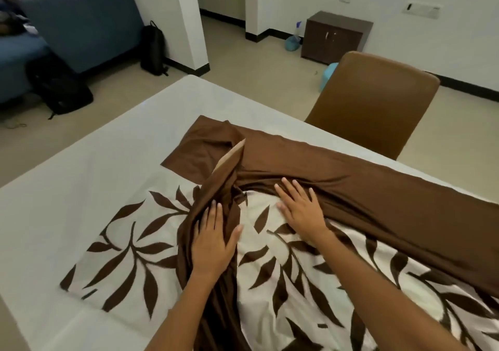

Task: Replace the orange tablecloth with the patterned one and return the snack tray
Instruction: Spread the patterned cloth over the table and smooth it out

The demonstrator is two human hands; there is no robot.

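The patterned tablecloth (127, 258), white with brown leaves and a wide brown border (378, 202), lies partly spread on the white table (81, 183). A bunched brown fold (216, 186) runs from the far corner down the middle toward me. My left hand (213, 242) lies flat on that fold with straight fingers. My right hand (299, 210) presses flat on the cloth where the white part meets the brown border. No orange tablecloth and no snack tray are in view.
A brown chair (375, 102) stands at the table's far right side. Beyond it are a small dark cabinet (334, 37) against the wall, a blue sofa (75, 23) at the far left, and black bags (59, 86) on the tiled floor.
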